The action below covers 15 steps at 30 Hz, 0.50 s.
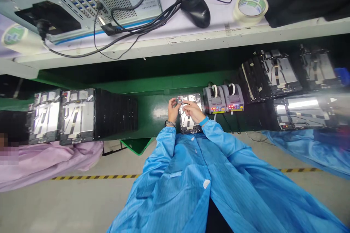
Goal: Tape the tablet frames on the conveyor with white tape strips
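Note:
An opened tablet (190,126), with silver battery panels and black strips inside, lies on the green bench in front of me. My left hand (172,110) is at its upper left corner, thumb and fingers closed around the edge. My right hand (193,111) reaches over the tablet from the right, fingers drawn together and fingertips at the upper left part of it, close to the left hand. Anything small between those right fingertips is too small to make out. Just right of the tablet stand two grey tape dispensers (217,99) with lit red displays and white tape rolls.
Stacked opened tablets (78,114) stand at left; more stacks (281,72) stand at right. A shelf (175,42) above carries a computer case (82,3), cables, a mouse (195,11) and a tape roll (251,9). People in pink and blue smocks are at either side.

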{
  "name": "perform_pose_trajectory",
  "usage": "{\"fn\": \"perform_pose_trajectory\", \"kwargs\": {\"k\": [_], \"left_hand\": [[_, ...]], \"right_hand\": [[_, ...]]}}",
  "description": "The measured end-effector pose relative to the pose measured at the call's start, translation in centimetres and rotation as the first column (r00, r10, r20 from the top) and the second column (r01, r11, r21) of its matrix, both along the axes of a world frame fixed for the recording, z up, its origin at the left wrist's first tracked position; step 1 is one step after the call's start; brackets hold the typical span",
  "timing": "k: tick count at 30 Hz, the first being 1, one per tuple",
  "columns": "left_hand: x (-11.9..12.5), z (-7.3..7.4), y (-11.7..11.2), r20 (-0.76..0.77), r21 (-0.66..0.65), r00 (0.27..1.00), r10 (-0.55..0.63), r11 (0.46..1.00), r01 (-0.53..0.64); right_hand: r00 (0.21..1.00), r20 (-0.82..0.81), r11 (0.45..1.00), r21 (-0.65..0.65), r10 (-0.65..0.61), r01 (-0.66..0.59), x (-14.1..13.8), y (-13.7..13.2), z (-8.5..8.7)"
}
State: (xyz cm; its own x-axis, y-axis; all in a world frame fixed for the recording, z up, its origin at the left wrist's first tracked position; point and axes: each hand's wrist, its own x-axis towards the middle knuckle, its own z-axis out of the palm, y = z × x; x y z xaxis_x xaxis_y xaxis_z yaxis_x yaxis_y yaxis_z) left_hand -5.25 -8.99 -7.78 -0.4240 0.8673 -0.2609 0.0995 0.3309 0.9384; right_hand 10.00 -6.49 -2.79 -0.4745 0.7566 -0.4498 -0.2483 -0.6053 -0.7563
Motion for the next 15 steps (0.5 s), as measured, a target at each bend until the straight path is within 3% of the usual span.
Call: {"fn": "perform_pose_trajectory", "kwargs": {"k": [4,8,15], "left_hand": [[-0.1,0.3,0.1,-0.019,0.01,0.999,-0.045,0.999,0.045],[-0.2,0.8,0.1,0.005,0.04,0.999,-0.041,0.998,0.041],[-0.2,1.4,0.2,-0.081,0.034,0.994,-0.074,0.996,0.077]], "right_hand": [[0.991,-0.124,0.99,-0.142,-0.043,0.025,-0.4,-1.6,0.0],[0.987,-0.153,0.984,-0.18,-0.048,0.02,-0.9,-1.9,-0.2],[0.986,-0.15,0.97,-0.238,-0.079,0.042,-1.0,-1.6,-0.4]]}}
